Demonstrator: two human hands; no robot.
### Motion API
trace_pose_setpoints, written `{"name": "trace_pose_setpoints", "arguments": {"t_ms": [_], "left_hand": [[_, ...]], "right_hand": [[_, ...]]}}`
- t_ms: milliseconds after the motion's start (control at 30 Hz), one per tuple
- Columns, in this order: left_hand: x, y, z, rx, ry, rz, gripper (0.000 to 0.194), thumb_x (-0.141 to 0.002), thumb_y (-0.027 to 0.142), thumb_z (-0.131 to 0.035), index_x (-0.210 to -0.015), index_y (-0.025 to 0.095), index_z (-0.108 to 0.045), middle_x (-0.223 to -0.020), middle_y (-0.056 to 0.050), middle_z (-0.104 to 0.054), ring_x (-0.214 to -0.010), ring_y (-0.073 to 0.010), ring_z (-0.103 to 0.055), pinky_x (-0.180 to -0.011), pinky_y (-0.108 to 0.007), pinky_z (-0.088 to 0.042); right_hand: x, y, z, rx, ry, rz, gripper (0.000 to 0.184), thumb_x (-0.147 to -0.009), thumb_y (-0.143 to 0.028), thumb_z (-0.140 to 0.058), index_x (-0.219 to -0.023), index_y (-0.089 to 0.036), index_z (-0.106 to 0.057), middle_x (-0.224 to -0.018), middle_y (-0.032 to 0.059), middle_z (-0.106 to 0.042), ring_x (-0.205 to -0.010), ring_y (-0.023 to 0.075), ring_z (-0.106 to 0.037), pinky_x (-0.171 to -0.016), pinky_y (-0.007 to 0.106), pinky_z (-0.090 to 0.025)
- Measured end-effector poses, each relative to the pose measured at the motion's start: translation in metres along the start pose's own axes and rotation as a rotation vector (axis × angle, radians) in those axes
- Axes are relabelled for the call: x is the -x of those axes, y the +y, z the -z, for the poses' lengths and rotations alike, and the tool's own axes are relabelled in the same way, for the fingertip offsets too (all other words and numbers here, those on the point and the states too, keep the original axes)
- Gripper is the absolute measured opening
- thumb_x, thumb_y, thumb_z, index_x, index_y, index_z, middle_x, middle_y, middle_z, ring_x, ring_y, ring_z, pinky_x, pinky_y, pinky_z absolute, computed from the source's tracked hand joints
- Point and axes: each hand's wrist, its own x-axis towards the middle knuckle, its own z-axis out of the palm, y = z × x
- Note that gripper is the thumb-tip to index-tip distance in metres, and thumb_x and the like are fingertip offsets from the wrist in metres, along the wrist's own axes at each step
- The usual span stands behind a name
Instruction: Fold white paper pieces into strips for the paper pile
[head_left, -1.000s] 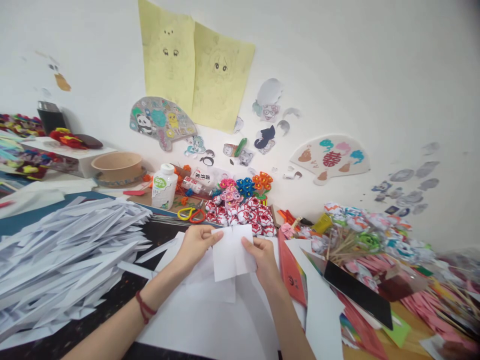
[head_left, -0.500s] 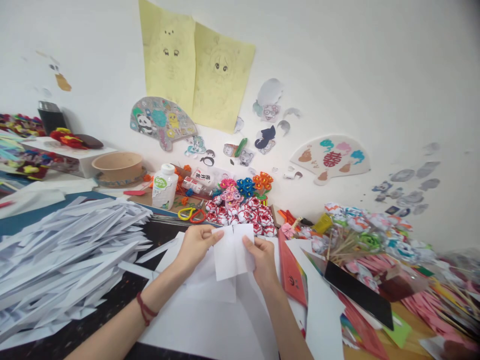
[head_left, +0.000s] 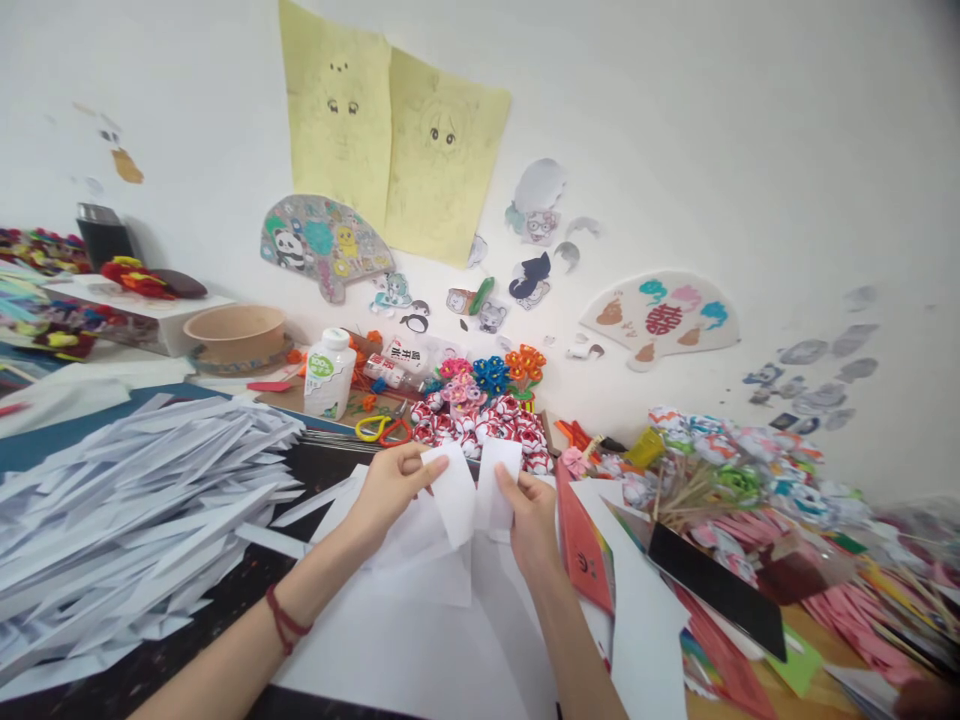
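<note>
Between thumb and fingers, my left hand point(head_left: 395, 492) pinches a white paper piece point(head_left: 454, 500), tilted and narrow. My right hand point(head_left: 534, 510) grips another white paper piece point(head_left: 495, 495) by its right side. A gap shows between the two pieces at the top; lower down their edges come close, and I cannot tell whether they still touch. Under both hands lie white paper sheets point(head_left: 420, 650). A red braided bracelet point(head_left: 282, 622) circles my left wrist.
A big heap of folded white paper strips point(head_left: 135, 520) lies left. Beyond the hands are scissors point(head_left: 382, 430), a white bottle point(head_left: 329, 375) and red-white paper flowers point(head_left: 487, 420). A black phone-like slab point(head_left: 716, 588) and a red packet point(head_left: 585, 545) lie right.
The single paper square held by both hands has split into two pieces along its middle. My hands have moved slightly apart, each keeping one piece.
</note>
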Motion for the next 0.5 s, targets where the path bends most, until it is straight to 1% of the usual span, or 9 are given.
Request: {"name": "trace_pose_setpoints", "arguments": {"t_ms": [100,133,167,233,300,333,367,433,500], "left_hand": [[0.001,0.001,-0.002,-0.003,-0.104,0.036,0.034,-0.071,0.043,-0.063,-0.083,0.012,-0.065,-0.062,-0.002,-0.062,-0.053,-0.0108,-0.051,-0.049,-0.019,-0.033],[0.002,0.001,-0.003,0.003,-0.123,0.039,0.034,-0.071,0.043,-0.063,-0.082,0.011,-0.065,-0.063,-0.002,-0.063,-0.053,-0.0106,-0.051,-0.049,-0.019,-0.033],[0.002,0.001,-0.003,0.015,-0.124,0.036,0.033,-0.072,0.042,-0.063,-0.083,0.011,-0.065,-0.064,-0.003,-0.064,-0.053,-0.0105,-0.051,-0.049,-0.019,-0.033],[0.001,0.0,-0.002,0.052,-0.083,0.011,0.033,-0.072,0.042,-0.064,-0.083,0.011,-0.065,-0.066,-0.002,-0.065,-0.054,-0.0108,-0.053,-0.049,-0.019,-0.035],[0.001,-0.001,-0.001,0.086,-0.034,-0.017,0.033,-0.071,0.043,-0.064,-0.084,0.012,-0.065,-0.069,-0.003,-0.066,-0.057,-0.0127,-0.056,-0.052,-0.02,-0.039],[0.0,-0.002,0.0,0.099,-0.029,-0.027,0.034,-0.071,0.044,-0.064,-0.084,0.013,-0.065,-0.071,-0.003,-0.067,-0.06,-0.014,-0.058,-0.053,-0.021,-0.041],[-0.001,-0.003,0.0,0.101,-0.04,-0.035,0.034,-0.072,0.044,-0.063,-0.086,0.013,-0.065,-0.073,-0.003,-0.068,-0.064,-0.0154,-0.059,-0.055,-0.022,-0.043],[-0.002,-0.007,0.001,0.06,-0.071,-0.047,0.036,-0.072,0.045,-0.062,-0.086,0.013,-0.066,-0.074,-0.004,-0.068,-0.066,-0.0174,-0.06,-0.056,-0.023,-0.044],[-0.004,-0.011,0.002,-0.042,-0.065,-0.063,0.036,-0.071,0.046,-0.061,-0.079,0.012,-0.067,-0.068,-0.002,-0.066,-0.061,-0.0167,-0.058,-0.052,-0.021,-0.041]], "right_hand": [[-0.001,0.0,0.0,-0.007,0.003,0.006,0.04,-0.073,-0.052,-0.062,-0.082,-0.014,-0.07,-0.067,0.0068,-0.067,-0.057,0.0186,-0.058,-0.047,0.026,-0.042],[-0.001,-0.001,0.001,-0.016,-0.011,0.008,0.039,-0.074,-0.05,-0.062,-0.086,-0.014,-0.07,-0.071,0.0072,-0.068,-0.059,0.0192,-0.059,-0.05,0.026,-0.044],[-0.001,-0.001,0.001,-0.024,-0.039,0.01,0.038,-0.074,-0.048,-0.063,-0.089,-0.014,-0.07,-0.075,0.0076,-0.069,-0.062,0.0199,-0.06,-0.053,0.028,-0.046],[-0.002,-0.002,0.001,-0.029,-0.138,0.006,0.038,-0.072,-0.044,-0.066,-0.094,-0.013,-0.07,-0.082,0.0082,-0.07,-0.069,0.0218,-0.063,-0.063,0.032,-0.049],[-0.002,-0.003,0.002,-0.015,-0.243,-0.017,0.038,-0.069,-0.042,-0.07,-0.093,-0.013,-0.071,-0.086,0.0089,-0.071,-0.076,0.0241,-0.064,-0.072,0.037,-0.05],[-0.003,-0.002,0.002,-0.003,-0.272,-0.029,0.037,-0.068,-0.041,-0.071,-0.092,-0.012,-0.071,-0.087,0.0093,-0.071,-0.079,0.0251,-0.064,-0.074,0.038,-0.05],[-0.003,-0.002,0.002,0.008,-0.28,-0.036,0.036,-0.067,-0.04,-0.072,-0.09,-0.012,-0.072,-0.087,0.0097,-0.071,-0.08,0.0259,-0.064,-0.075,0.039,-0.05],[-0.004,-0.002,0.003,0.026,-0.251,-0.031,0.034,-0.067,-0.04,-0.072,-0.088,-0.012,-0.072,-0.088,0.01,-0.072,-0.082,0.0264,-0.065,-0.074,0.039,-0.05],[-0.005,-0.001,0.004,0.044,-0.208,-0.019,0.034,-0.067,-0.04,-0.071,-0.088,-0.013,-0.072,-0.087,0.01,-0.072,-0.08,0.0259,-0.065,-0.072,0.037,-0.051]]}}
